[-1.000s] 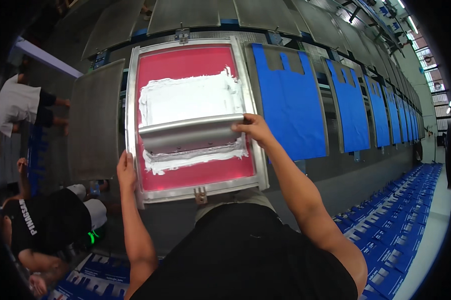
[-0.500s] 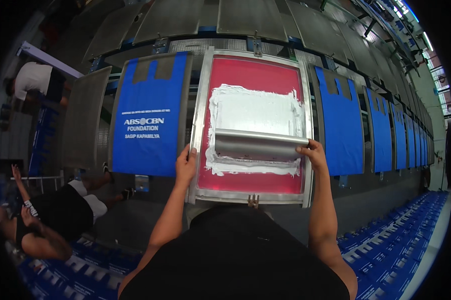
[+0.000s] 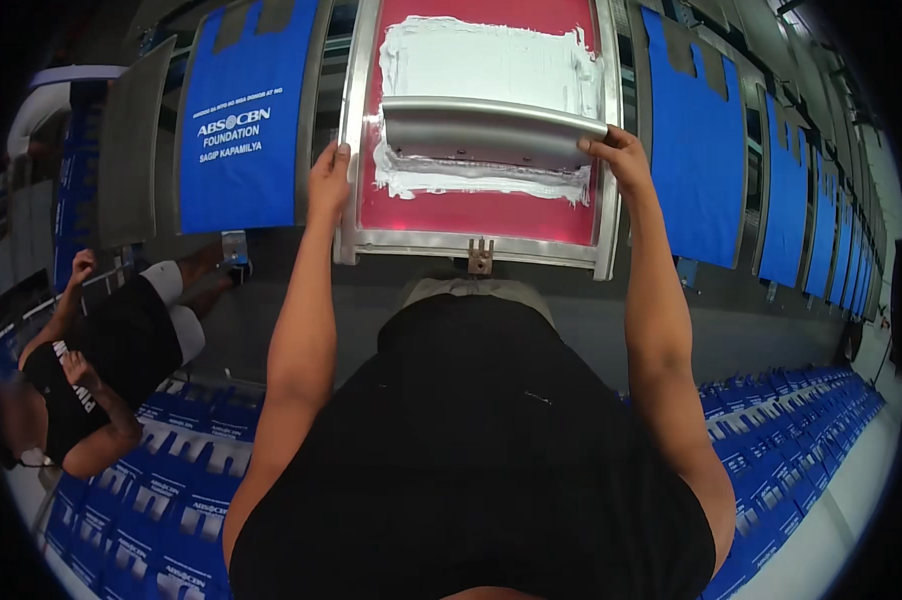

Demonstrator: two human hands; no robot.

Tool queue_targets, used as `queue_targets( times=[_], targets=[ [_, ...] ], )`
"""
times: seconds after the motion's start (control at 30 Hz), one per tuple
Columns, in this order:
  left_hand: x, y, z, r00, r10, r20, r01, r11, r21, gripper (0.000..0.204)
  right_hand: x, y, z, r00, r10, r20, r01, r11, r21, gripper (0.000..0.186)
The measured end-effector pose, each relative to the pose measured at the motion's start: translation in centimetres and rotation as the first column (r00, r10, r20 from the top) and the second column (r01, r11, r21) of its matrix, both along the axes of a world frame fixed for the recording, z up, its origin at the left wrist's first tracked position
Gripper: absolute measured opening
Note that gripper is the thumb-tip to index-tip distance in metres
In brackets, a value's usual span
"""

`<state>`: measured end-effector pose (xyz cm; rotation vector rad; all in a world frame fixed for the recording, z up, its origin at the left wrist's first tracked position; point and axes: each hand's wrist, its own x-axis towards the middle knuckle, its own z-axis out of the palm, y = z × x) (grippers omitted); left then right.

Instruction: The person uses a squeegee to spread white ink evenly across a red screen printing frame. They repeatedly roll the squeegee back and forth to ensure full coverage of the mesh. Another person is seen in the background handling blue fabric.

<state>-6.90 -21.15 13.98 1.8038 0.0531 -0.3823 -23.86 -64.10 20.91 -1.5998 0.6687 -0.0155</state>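
A metal-framed printing screen (image 3: 421, 240) with red mesh (image 3: 486, 215) is in front of me at the top centre. White ink (image 3: 486, 55) is spread thickly across the mesh. A long grey metal squeegee (image 3: 481, 125) lies crosswise in the lower part of the ink. My left hand (image 3: 331, 175) is closed on the left rail of the frame. My right hand (image 3: 621, 155) pinches the right end of the squeegee beside the right rail.
Flat boards with blue bags (image 3: 696, 160) run off to the right; a white-printed bag (image 3: 236, 180) is just left, beside a bare board (image 3: 131, 150). A co-worker in dark clothing (image 3: 111, 360) is at lower left. Rows of blue bags (image 3: 181, 450) lie behind me.
The screen has shifted right along the boards with both hands and squeegee, uncovering the printed bag on the left. My view has since tilted, so the screen appears higher.
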Motion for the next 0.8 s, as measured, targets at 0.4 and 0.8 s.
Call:
queue_targets(
  times=[0.4,0.8],
  targets=[
    [-0.9,-0.1,-1.9,1.000,-0.024,0.014,0.023,0.998,0.065,0.060,-1.2,0.1,-1.2,1.000,0.004,0.012,-0.004,0.999,-0.032,0.039],
    [-6.4,-3.5,11.4,0.385,-0.834,0.396,0.377,0.533,0.757,0.043,-6.4,10.9,4.1,0.852,0.396,-0.341,-0.474,0.310,-0.824,0.034]
  ],
)
